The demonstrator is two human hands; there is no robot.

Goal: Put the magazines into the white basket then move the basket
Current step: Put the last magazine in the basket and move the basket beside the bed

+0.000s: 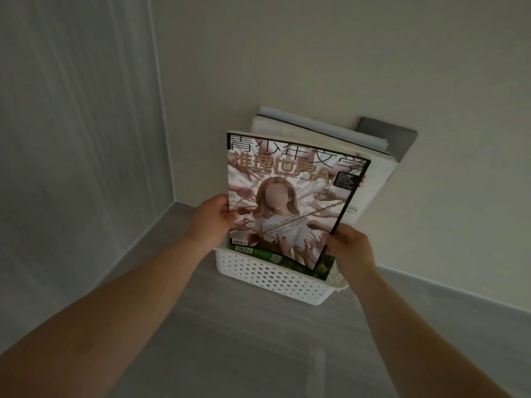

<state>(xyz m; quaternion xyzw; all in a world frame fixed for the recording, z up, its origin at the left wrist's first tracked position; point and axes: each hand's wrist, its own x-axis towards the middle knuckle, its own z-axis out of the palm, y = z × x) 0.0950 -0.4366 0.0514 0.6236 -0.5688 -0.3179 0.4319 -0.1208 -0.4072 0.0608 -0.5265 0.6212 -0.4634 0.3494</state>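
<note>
Presently held: a front magazine (290, 196) with a black-bordered cover, large Chinese title characters and a picture of a light-haired figure ringed by reaching hands and a chain.
Left hand (211, 222): grasps the magazine's left edge about halfway down, thumb on the cover and fingers curled out of sight behind it.
Right hand (349, 248): clasps the lower right edge of the same magazine, fingers wrapped round it, just above the basket's right end.
Magazine attitude: upright but tilted, with its lower right corner dipped below the basket rim. The lower left corner seems to sit at about rim height, though the angle makes that hard to judge.
White basket (267, 278): perforated plastic, standing on the floor (230, 340) against the wall (316, 53), near the room's corner.
Already in the basket: a green-covered magazine (275, 257), showing just behind the front wall, and taller white-covered magazines (373, 179) standing behind the held one and leaning back towards the wall.
Behind the stack: a grey panel (399, 139) on the wall, partly hidden by the magazines.
Left side: a pale ribbed surface (71, 110) meets the wall at the corner.
Arms: both forearms are bare and reach in from the bottom of the view.
</note>
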